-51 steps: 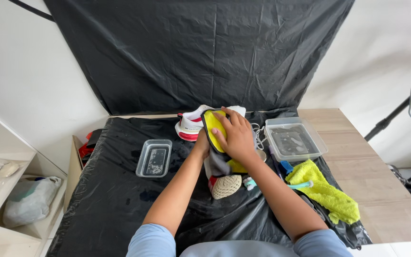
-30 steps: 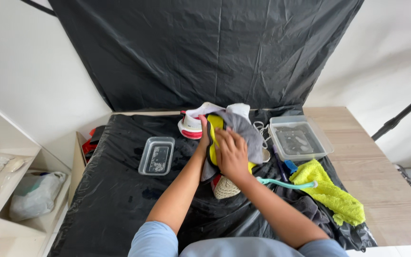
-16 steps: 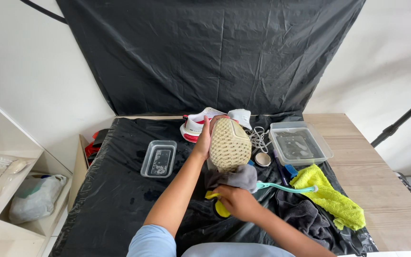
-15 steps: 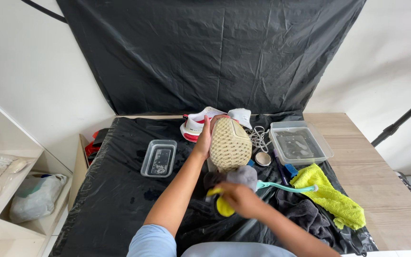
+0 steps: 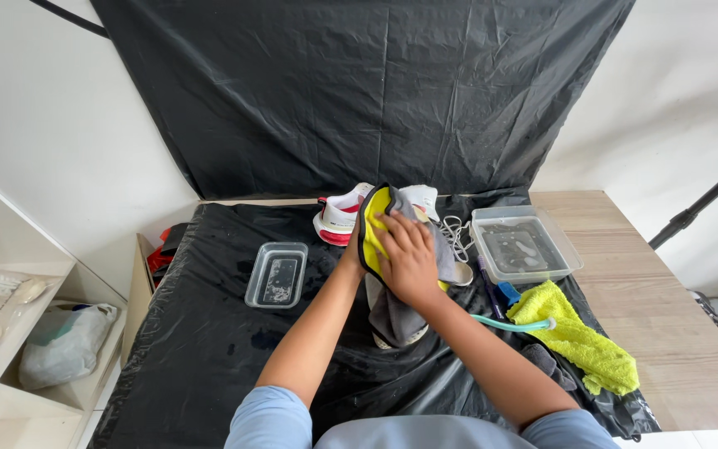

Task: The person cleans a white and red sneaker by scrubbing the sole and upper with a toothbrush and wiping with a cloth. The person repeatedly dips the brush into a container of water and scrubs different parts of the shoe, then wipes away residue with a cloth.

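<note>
While the counter [image 5: 666,274] lies draped in black plastic sheeting [image 5: 209,349], the person's right hand [image 5: 409,258] presses flat, fingers spread, on a yellow-and-grey cloth [image 5: 373,229] wrapped over a shoe [image 5: 392,320] held upright at the middle of the sheet. The left hand [image 5: 352,249] sits behind the cloth, and whether its grip is closed round the shoe cannot be told. Just beyond the hands rests a white-and-red sneaker [image 5: 338,218]; to the right hand's right stands a clear tub of water [image 5: 523,249], with a yellow towel [image 5: 579,337] nearer the person, and to the left hand's left a smaller clear container [image 5: 277,275]. Judged from here, a hard wipe could slide the shoe on the slick plastic, or an elbow could tip the tub and flood the sheet.
</note>
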